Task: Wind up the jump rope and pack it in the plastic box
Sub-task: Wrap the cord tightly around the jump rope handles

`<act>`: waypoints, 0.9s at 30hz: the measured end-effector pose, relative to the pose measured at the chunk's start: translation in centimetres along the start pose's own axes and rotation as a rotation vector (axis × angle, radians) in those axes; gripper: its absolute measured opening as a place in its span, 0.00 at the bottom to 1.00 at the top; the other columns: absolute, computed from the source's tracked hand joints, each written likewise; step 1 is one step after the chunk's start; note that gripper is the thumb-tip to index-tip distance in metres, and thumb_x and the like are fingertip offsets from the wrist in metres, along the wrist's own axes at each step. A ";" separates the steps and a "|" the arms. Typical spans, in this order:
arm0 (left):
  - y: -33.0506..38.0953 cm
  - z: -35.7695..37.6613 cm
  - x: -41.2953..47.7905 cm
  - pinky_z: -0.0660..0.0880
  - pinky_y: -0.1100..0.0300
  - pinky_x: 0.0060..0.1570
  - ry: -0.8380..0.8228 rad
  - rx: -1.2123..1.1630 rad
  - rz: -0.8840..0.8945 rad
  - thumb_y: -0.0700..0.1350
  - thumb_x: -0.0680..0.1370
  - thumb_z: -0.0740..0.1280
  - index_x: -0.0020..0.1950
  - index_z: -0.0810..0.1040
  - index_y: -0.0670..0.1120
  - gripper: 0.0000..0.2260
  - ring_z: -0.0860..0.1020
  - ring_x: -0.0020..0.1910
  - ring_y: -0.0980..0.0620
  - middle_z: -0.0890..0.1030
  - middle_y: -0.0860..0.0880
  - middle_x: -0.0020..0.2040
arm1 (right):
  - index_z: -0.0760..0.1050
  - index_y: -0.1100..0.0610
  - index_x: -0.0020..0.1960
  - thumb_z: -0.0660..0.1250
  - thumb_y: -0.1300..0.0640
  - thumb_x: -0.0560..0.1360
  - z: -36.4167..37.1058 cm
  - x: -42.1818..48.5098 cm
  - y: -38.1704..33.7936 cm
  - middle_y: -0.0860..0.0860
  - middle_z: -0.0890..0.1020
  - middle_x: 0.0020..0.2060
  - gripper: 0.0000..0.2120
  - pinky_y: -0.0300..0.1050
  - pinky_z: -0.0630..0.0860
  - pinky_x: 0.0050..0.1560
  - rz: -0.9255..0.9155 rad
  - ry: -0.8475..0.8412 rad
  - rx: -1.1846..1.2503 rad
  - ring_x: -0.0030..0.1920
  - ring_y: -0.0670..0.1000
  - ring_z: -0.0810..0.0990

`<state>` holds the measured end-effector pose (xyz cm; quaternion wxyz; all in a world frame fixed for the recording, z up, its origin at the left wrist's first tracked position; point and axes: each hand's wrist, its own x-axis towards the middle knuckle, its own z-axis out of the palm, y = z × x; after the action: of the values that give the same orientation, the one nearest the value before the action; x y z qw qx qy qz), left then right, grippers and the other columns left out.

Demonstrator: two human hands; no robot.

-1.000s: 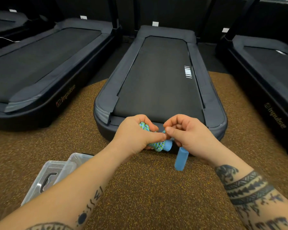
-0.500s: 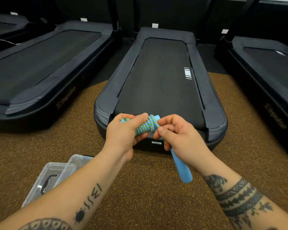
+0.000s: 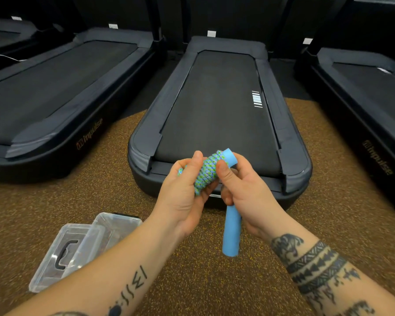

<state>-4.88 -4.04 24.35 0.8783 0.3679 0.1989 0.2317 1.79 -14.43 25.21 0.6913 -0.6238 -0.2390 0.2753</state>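
Blue-green braided jump rope (image 3: 206,173), coiled tight around its blue foam handles, is sitting in left hand (image 3: 184,197), clamped so coils aren't loosening; right hand (image 3: 244,197) is gripping dangling handle (image 3: 232,233); clear plastic box (image 3: 118,226) is waiting open on floor, lower left.

My left hand (image 3: 185,192) covers the near end of the wound jump rope (image 3: 206,174), so I cannot tell how its coils finish there. My right hand (image 3: 244,190) hides the middle of the lower blue handle (image 3: 231,233), and where it joins the rope is out of sight. At eight o'clock, my left forearm cuts across the plastic box (image 3: 116,226) and its lid (image 3: 62,254); the box's inside is too hazy to read. Both forearms run off the bottom edge. The side treadmills (image 3: 55,92) are cropped at nine and three o'clock.
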 end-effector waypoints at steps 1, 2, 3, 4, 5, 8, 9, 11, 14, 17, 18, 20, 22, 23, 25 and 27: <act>-0.2 0.0 -0.1 0.76 0.54 0.47 -0.024 0.038 0.001 0.52 0.74 0.70 0.50 0.72 0.47 0.12 0.79 0.47 0.49 0.82 0.46 0.45 | 0.75 0.52 0.59 0.65 0.47 0.77 -0.1 0.1 -0.1 0.51 0.73 0.35 0.14 0.35 0.65 0.25 0.010 0.023 0.017 0.25 0.44 0.64; -0.2 0.1 -0.2 0.72 0.54 0.46 -0.041 0.094 0.005 0.52 0.76 0.68 0.49 0.72 0.48 0.09 0.78 0.46 0.51 0.81 0.48 0.45 | 0.75 0.52 0.57 0.64 0.48 0.78 -0.3 0.3 -0.2 0.53 0.72 0.39 0.12 0.35 0.64 0.25 0.014 0.041 0.034 0.25 0.44 0.64; -0.3 0.1 -0.2 0.70 0.55 0.44 -0.056 0.153 0.014 0.51 0.78 0.67 0.48 0.73 0.49 0.07 0.77 0.44 0.53 0.81 0.49 0.45 | 0.75 0.51 0.56 0.64 0.48 0.78 -0.6 0.3 -0.3 0.54 0.71 0.41 0.10 0.35 0.64 0.25 0.009 0.053 0.044 0.25 0.45 0.63; -0.4 0.2 -0.4 0.68 0.56 0.41 -0.074 0.200 0.020 0.49 0.79 0.65 0.48 0.73 0.50 0.05 0.76 0.42 0.54 0.80 0.48 0.46 | 0.76 0.52 0.56 0.64 0.49 0.79 -0.8 0.4 -0.4 0.54 0.71 0.42 0.10 0.34 0.64 0.25 -0.001 0.063 0.041 0.26 0.44 0.64; -0.4 0.2 -0.4 0.67 0.56 0.40 -0.098 0.229 0.016 0.48 0.80 0.65 0.49 0.73 0.49 0.03 0.75 0.42 0.54 0.79 0.47 0.48 | 0.76 0.53 0.56 0.64 0.50 0.79 -1.0 0.4 -0.6 0.53 0.72 0.41 0.10 0.34 0.64 0.25 -0.020 0.071 0.036 0.26 0.44 0.64; -0.7 0.4 -0.8 0.72 0.53 0.46 -0.166 0.283 -0.033 0.43 0.81 0.63 0.60 0.75 0.47 0.08 0.77 0.49 0.49 0.79 0.45 0.54 | 0.77 0.56 0.54 0.65 0.52 0.79 -1.2 0.6 -0.8 0.47 0.77 0.34 0.09 0.34 0.70 0.28 -0.046 0.106 0.033 0.27 0.41 0.73; -0.7 0.4 -0.8 0.74 0.49 0.50 -0.188 0.316 -0.041 0.42 0.81 0.62 0.63 0.75 0.48 0.10 0.78 0.51 0.48 0.79 0.45 0.56 | 0.78 0.55 0.53 0.66 0.49 0.78 -1.2 0.7 -0.6 0.49 0.80 0.35 0.10 0.38 0.76 0.33 -0.046 0.116 0.004 0.31 0.44 0.78; -0.8 0.4 -0.9 0.74 0.39 0.61 -0.241 0.405 -0.049 0.39 0.81 0.61 0.68 0.73 0.51 0.16 0.78 0.56 0.44 0.78 0.44 0.59 | 0.79 0.49 0.51 0.66 0.41 0.74 -1.4 0.9 -0.1 0.53 0.85 0.43 0.13 0.52 0.81 0.46 -0.048 0.154 -0.162 0.43 0.53 0.84; -0.9 0.3 -0.9 0.71 0.35 0.65 -0.286 0.524 -0.090 0.39 0.76 0.60 0.71 0.70 0.62 0.27 0.77 0.64 0.43 0.78 0.48 0.65 | 0.78 0.49 0.50 0.63 0.40 0.76 -1.6 0.9 0.6 0.48 0.84 0.39 0.14 0.46 0.77 0.46 -0.058 0.151 -0.400 0.39 0.42 0.80; -1.3 0.4 -1.0 0.69 0.45 0.70 -0.294 0.537 -0.077 0.48 0.76 0.60 0.70 0.69 0.66 0.24 0.75 0.68 0.53 0.76 0.53 0.70 | 0.75 0.51 0.47 0.56 0.35 0.77 -1.1 0.6 0.5 0.45 0.79 0.35 0.21 0.35 0.72 0.39 -0.029 0.120 -0.528 0.33 0.36 0.75; -1.5 0.4 -1.0 0.69 0.46 0.70 -0.277 0.545 -0.057 0.52 0.78 0.61 0.68 0.70 0.65 0.19 0.75 0.67 0.53 0.77 0.52 0.69 | 0.75 0.50 0.47 0.52 0.31 0.75 -0.9 0.4 0.4 0.44 0.80 0.36 0.25 0.35 0.73 0.40 -0.004 0.108 -0.498 0.35 0.36 0.77; -1.8 0.4 -1.1 0.72 0.43 0.66 -0.228 0.600 -0.016 0.55 0.80 0.60 0.65 0.71 0.63 0.13 0.78 0.61 0.52 0.79 0.47 0.64 | 0.79 0.48 0.46 0.48 0.28 0.73 -0.5 0.1 0.7 0.42 0.85 0.37 0.30 0.37 0.77 0.43 0.092 0.128 -0.319 0.40 0.38 0.82; -1.9 0.3 -0.9 0.75 0.44 0.61 -0.188 0.606 -0.005 0.54 0.81 0.61 0.62 0.72 0.61 0.10 0.79 0.53 0.49 0.79 0.42 0.60 | 0.83 0.51 0.44 0.48 0.28 0.75 -0.1 0.1 0.6 0.48 0.88 0.39 0.34 0.45 0.82 0.44 0.234 0.157 -0.101 0.42 0.46 0.86; -1.9 0.3 -0.7 0.77 0.45 0.57 -0.164 0.582 -0.011 0.52 0.81 0.62 0.61 0.72 0.60 0.09 0.80 0.50 0.49 0.80 0.41 0.59 | 0.84 0.52 0.45 0.49 0.28 0.75 0.0 0.2 0.7 0.52 0.88 0.42 0.35 0.50 0.83 0.47 0.263 0.160 -0.036 0.44 0.50 0.87; -1.5 0.3 -0.2 0.79 0.47 0.49 -0.081 0.483 -0.042 0.50 0.82 0.62 0.59 0.74 0.56 0.07 0.82 0.46 0.48 0.82 0.41 0.56 | 0.84 0.51 0.50 0.51 0.28 0.75 0.1 0.4 0.8 0.56 0.87 0.47 0.33 0.54 0.83 0.52 0.268 0.143 -0.016 0.47 0.53 0.86; -0.9 0.2 0.4 0.79 0.49 0.45 0.001 0.416 -0.030 0.51 0.81 0.62 0.59 0.74 0.54 0.07 0.82 0.43 0.49 0.83 0.43 0.52 | 0.81 0.47 0.54 0.55 0.30 0.75 -0.1 0.4 1.0 0.52 0.85 0.49 0.26 0.52 0.81 0.52 0.230 0.091 -0.075 0.48 0.53 0.84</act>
<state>-4.20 -4.49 23.73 0.7866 0.5383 0.2485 0.1725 2.07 -14.13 24.16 0.6415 -0.6844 -0.1441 0.3151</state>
